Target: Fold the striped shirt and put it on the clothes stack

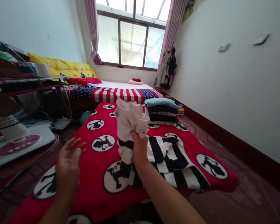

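My right hand point(140, 147) is closed around a bunched, cream-white part of a black-and-white striped top point(130, 119), raised above the red cover. More black-and-white striped cloth point(177, 160) lies spread to the right of my wrist, and it looks like part of the same top, though my forearm hides where they join. My left hand point(68, 163) hovers over the left side of the red cover point(86, 169), fingers apart and nothing in them. Round monkey prints dot this cover.
Behind the striped cloth stands a stack of folded clothes point(163, 112), light blue on top. A bed with a flag-pattern sheet point(121, 95) is under the window. A fan base point(23, 144) and wire rack point(4, 81) crowd the left; a wall point(235, 84) bounds the right.
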### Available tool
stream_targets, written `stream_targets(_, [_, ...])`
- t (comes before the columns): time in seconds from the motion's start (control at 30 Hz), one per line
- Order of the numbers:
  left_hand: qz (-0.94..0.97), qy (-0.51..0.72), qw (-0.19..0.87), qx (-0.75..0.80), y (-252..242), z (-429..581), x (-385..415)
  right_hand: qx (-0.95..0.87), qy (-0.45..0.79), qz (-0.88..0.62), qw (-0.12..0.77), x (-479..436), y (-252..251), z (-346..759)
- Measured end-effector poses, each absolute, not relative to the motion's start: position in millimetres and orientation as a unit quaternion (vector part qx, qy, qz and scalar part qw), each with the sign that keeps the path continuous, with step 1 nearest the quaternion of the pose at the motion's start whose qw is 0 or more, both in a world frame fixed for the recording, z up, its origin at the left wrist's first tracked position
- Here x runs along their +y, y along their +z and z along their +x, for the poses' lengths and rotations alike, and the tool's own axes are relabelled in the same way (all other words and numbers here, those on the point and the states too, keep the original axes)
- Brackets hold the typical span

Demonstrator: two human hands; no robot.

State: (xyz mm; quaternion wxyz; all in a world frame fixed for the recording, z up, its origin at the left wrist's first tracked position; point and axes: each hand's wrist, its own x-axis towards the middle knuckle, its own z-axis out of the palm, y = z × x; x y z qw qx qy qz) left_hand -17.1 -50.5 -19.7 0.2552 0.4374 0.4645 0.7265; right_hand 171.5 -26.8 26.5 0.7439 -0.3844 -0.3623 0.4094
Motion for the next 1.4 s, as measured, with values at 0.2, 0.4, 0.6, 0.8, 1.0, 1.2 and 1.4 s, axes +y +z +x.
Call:
stream_targets(0.2, [0.605, 0.555, 0.366, 0.438, -23, 73, -34, -0.147, 0.231, -0.473, 0.838, -91, 2, 289])
stream_targets(0.4, [0.607, 0.378, 0.516, 0.472, -51, 145, -12, -0.072, 0.348, -0.567, 0.743, -154, -61, 377])
stream_targets(0.6, [0.555, 0.416, 0.49, 0.528, -48, 176, -3, -0.209, 0.174, -0.714, 0.645, -182, -78, 417])
stream_targets(0.8, [0.566, 0.532, 0.441, 0.45, -32, 161, 1, -0.307, 0.222, -0.649, 0.659, -131, -46, 393])
stream_targets(1.0, [0.563, 0.531, 0.315, 0.549, -10, 80, 41, -0.489, 0.15, -0.615, 0.6, -55, -27, 355])
stream_targets(1.2, [0.671, 0.463, 0.058, 0.576, -31, 53, 39, -0.547, -0.019, -0.65, 0.527, -23, -43, 321])
stream_targets(1.4, [0.775, 0.432, 0.091, 0.453, -35, 88, 6, -0.574, 0.091, -0.698, 0.418, 41, -7, 310])
